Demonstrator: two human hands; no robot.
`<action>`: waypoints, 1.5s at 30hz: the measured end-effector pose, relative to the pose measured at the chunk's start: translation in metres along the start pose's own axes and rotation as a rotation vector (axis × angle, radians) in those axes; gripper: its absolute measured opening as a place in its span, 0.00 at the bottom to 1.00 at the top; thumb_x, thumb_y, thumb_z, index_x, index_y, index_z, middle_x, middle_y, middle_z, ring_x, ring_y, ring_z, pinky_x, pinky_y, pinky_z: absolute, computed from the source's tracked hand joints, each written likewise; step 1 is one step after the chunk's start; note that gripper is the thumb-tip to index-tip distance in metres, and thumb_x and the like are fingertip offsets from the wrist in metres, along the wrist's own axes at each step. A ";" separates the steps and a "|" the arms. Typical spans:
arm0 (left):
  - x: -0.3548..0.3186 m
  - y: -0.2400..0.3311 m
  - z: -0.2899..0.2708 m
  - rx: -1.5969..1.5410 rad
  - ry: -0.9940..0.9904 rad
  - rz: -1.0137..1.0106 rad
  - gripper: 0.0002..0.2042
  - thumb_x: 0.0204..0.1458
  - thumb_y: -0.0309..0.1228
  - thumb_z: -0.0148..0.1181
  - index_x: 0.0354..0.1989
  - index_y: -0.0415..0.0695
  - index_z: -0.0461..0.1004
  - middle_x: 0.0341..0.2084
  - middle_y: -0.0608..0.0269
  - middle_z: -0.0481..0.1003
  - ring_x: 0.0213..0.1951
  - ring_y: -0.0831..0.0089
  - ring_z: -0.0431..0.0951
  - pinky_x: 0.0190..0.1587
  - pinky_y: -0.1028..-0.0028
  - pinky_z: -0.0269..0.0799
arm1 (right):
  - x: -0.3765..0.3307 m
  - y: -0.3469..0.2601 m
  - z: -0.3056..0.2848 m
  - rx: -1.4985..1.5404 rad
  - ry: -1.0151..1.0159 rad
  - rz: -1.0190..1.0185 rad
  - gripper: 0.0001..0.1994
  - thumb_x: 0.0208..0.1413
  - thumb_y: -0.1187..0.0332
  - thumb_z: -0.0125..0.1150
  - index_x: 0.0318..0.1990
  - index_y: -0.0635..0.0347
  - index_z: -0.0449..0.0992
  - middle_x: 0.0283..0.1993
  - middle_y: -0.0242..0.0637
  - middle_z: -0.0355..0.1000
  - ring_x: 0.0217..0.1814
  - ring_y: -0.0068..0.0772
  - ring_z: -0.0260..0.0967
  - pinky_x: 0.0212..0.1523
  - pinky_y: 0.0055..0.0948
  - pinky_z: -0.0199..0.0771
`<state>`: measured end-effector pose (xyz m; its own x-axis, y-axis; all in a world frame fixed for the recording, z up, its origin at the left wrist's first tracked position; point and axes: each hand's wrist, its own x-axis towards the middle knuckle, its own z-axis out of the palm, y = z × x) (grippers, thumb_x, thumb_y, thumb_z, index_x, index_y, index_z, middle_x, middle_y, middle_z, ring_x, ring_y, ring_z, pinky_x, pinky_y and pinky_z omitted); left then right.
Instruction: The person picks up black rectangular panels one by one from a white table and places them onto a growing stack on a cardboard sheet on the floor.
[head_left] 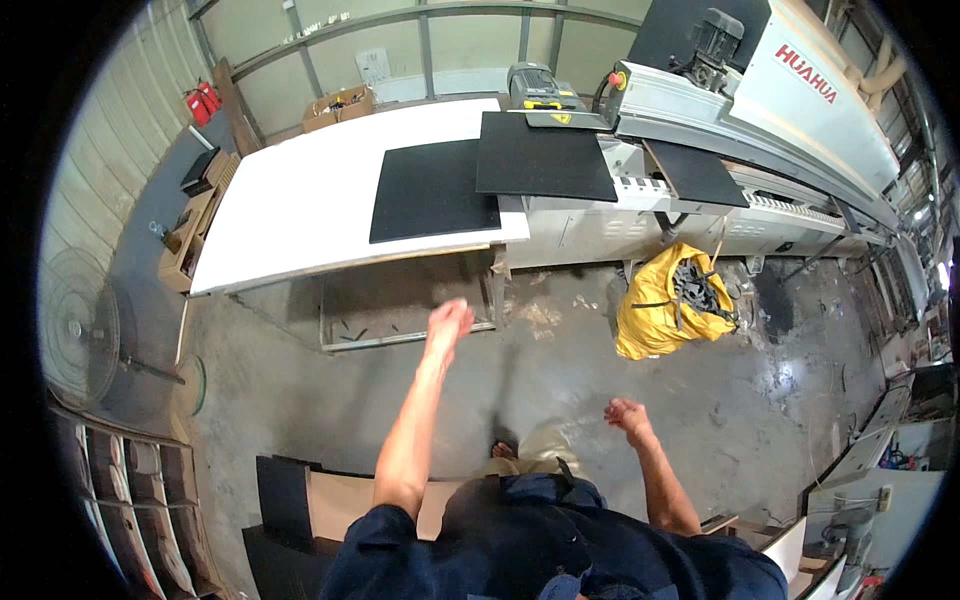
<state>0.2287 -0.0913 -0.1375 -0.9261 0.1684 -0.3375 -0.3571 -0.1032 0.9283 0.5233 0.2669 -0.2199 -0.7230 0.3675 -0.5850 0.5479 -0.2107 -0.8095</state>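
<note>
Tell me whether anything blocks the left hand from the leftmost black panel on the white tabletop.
Nothing visible does; only the front edge of the white tabletop lies between the left hand and the leftmost black panel.

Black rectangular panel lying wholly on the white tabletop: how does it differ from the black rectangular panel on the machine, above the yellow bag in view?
The black tabletop panel rests on the white tabletop; the black machine panel rests on the long pale machine. The machine panel shows a pale strip along its left edge; the tabletop panel shows none there. Both are flat and untouched.
</note>
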 end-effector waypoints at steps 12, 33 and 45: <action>0.234 0.153 0.067 -0.347 -0.131 0.024 0.16 0.54 0.32 0.63 0.45 0.34 0.69 0.35 0.53 0.74 0.37 0.59 0.80 0.43 0.63 0.80 | 0.201 -0.291 0.115 0.579 -0.179 -0.383 0.28 0.64 0.50 0.50 0.60 0.66 0.61 0.45 0.39 0.72 0.42 0.32 0.70 0.44 0.31 0.71; 0.222 0.151 -0.158 -0.286 0.417 -0.115 0.15 0.52 0.19 0.60 0.49 0.32 0.70 0.30 0.61 0.75 0.27 0.73 0.74 0.33 0.75 0.73 | 0.202 -0.355 0.342 0.314 -0.185 -0.035 0.18 0.63 0.59 0.54 0.38 0.71 0.74 0.29 0.42 0.76 0.27 0.30 0.73 0.30 0.26 0.74; 0.251 0.180 -0.088 0.445 -0.005 0.229 0.15 0.53 0.33 0.62 0.47 0.39 0.77 0.34 0.62 0.78 0.35 0.77 0.74 0.40 0.77 0.70 | 0.239 -0.358 0.262 0.948 0.194 -0.332 0.19 0.60 0.52 0.58 0.45 0.59 0.70 0.34 0.33 0.70 0.43 0.31 0.68 0.42 0.31 0.70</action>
<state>-0.0785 -0.1538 -0.0684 -0.9736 0.1956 -0.1173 -0.0569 0.2899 0.9554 0.0445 0.1927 -0.0827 -0.6508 0.6604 -0.3745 -0.2867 -0.6706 -0.6842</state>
